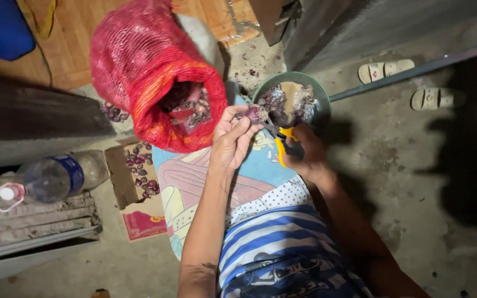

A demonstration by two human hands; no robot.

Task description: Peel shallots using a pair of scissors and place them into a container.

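Left hand pinching a small purple onion; right hand gripping yellow-handled scissors, blades half-hidden; red mesh sack, round green bowl.

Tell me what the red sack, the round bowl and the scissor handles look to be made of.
Red sack: woven plastic mesh, judging by its open netting and slight sheen. Round bowl: probably plastic or enamelled metal, with a smooth dull green rim; which one is unclear. Scissor handles, in the right hand: glossy yellow moulded plastic. The left hand pinches a small purple bulb.
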